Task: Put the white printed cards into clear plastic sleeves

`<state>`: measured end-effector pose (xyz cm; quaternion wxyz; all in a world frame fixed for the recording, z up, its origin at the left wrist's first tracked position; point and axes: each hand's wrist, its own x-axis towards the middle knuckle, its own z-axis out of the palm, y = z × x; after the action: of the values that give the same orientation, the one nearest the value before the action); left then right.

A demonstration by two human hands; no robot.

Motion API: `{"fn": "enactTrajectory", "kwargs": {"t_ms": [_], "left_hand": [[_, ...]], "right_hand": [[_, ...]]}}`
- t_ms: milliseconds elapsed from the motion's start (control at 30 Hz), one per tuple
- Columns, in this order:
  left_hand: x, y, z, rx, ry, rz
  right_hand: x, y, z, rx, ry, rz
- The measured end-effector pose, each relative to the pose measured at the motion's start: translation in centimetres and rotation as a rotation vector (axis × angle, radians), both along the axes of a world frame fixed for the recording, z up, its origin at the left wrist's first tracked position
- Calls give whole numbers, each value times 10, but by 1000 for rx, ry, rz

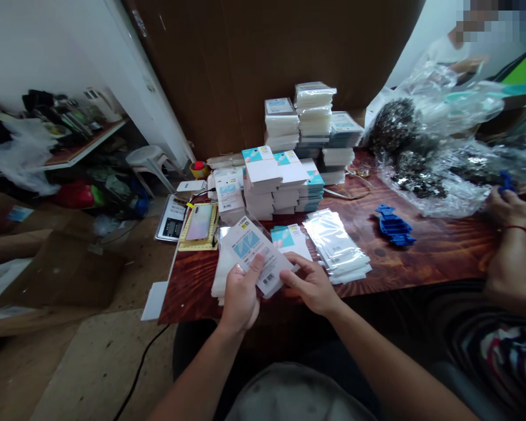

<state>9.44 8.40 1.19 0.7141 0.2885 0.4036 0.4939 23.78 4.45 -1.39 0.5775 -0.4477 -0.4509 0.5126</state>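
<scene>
Holding a printed card [245, 244] at the lower centre of the frame, the left hand [240, 299] has its grip closed, thumb flat on the printed face. The right hand [316, 286] has its grip nearly closed, thumb and fingers at the card's lower right edge. The card is tilted, above the near edge of the counter [438, 254]. Just behind it lies a small pile of cards [294, 238]; to the right, a spread of clear sleeves [336, 244]. Further right sits a blue plastic part [393, 225]. Stacked packs [263, 171] stand at the centre. A phone [200, 222] lies left of them. At the right edge, another person's hand [511, 209] holds a blue piece [507, 181], near a clear plastic bag [456, 190].
</scene>
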Motion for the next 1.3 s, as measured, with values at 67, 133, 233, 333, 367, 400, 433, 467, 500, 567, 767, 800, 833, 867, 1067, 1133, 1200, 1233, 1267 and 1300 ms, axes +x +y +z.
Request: {"fn": "enactTrajectory", "kwargs": {"t_ms": [67,133,233,333,367,400,433,467,500,567,767,800,833,867,1067,1133,1200,1233,1267,1300], "left_hand": [[0,-4,-4,18,25,-49],[-3,-6,-7,41,73,-130],[-11,-7,-5,70,198,-235],[-16,-5,-1,59,286,-302],[-17,-4,0,59,290,-320],[-16,-2,0,68,288,-332],[-14,-1,0,85,288,-337],[-11,1,0,107,292,-335],[-7,2,-1,127,303,-328],[3,5,-3,151,335,-295],[36,5,-13,104,164,-238],[40,4,-14,105,170,-242],[43,3,-15,113,196,-251],[46,0,-16,127,231,-259],[37,-6,-8,287,516,-297],[15,7,-6,440,792,-174],[-15,29,-7,564,1181,7],[-30,41,-10,590,1372,62],[-45,53,-13,567,1525,63],[-59,62,-17,512,1618,14]], "right_hand": [[-8,0,3,-37,-61,-132],[-15,1,4,-84,-102,-276],[-17,2,3,-148,-126,-333],[-11,-1,3,-152,-49,-208],[-9,-2,4,-142,-6,-152],[-6,-4,5,-134,35,-105],[-3,-6,6,-130,61,-71],[-1,-7,6,-128,71,-58],[2,-8,7,-130,62,-64],[6,-10,6,-129,26,-128],[25,-7,1,-152,-129,-367],[27,-8,1,-159,-145,-383],[29,-8,1,-163,-157,-398],[31,-8,2,-165,-166,-413],[64,-7,-5,-200,-218,-554],[88,-6,-12,-231,-398,-636],[112,-6,-20,-314,-737,-689],[120,-6,-24,-378,-922,-701],[126,-7,-28,-444,-1091,-707],[128,-7,-31,-496,-1232,-715]]}}
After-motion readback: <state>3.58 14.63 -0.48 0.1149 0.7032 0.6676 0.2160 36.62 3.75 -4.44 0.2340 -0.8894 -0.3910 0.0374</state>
